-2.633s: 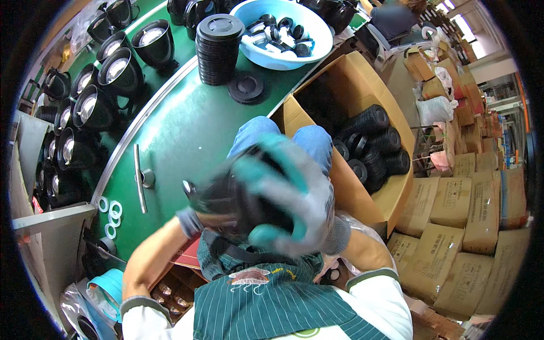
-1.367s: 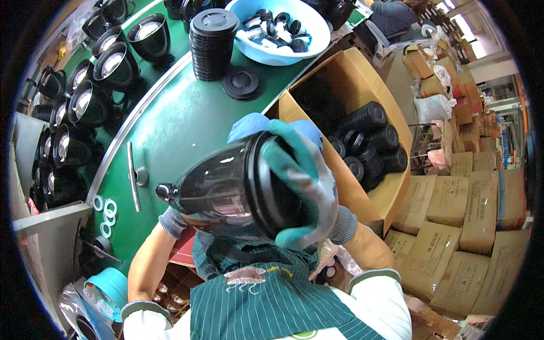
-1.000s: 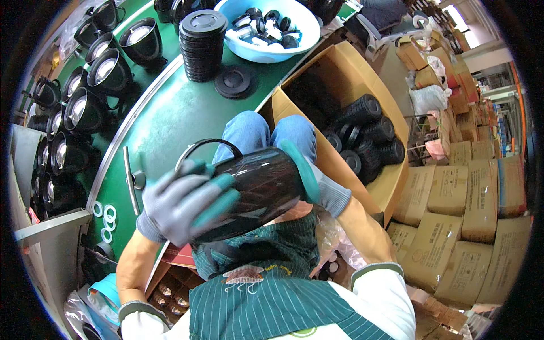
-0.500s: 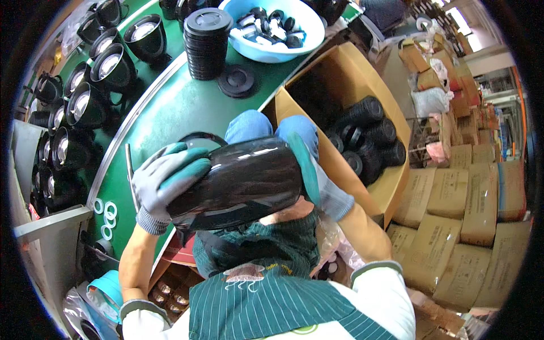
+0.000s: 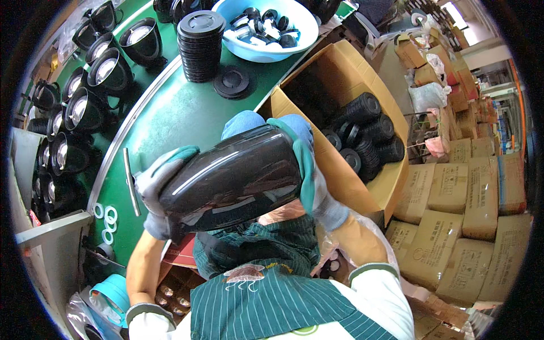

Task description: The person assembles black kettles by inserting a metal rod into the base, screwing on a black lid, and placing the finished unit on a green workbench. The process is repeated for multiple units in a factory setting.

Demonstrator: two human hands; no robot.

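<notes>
A large glossy black jug body (image 5: 232,173) lies on its side above my lap, held between both gloved hands. My left hand (image 5: 164,175), in a grey and green work glove, is wrapped round its left end. My right hand (image 5: 311,175) grips the right end, with the green-coated fingers over the rim. What is inside the jug body is hidden. Beyond it on the green table (image 5: 164,119) stands a tall stack of round black lids (image 5: 199,48), with one loose black lid (image 5: 233,82) beside it. A thin metal rod (image 5: 131,181) is near my left hand.
Several black jugs with shiny liners (image 5: 107,71) stand at the left. A blue basin (image 5: 266,52) of small black and white parts is at the back. On my right an open cardboard box (image 5: 399,187) holds stacked black lids. White rings (image 5: 110,215) lie at the table's left edge.
The jug body has tilted, its right end now higher. My left hand has shifted toward its end, and the round black part seen behind it earlier no longer shows.
</notes>
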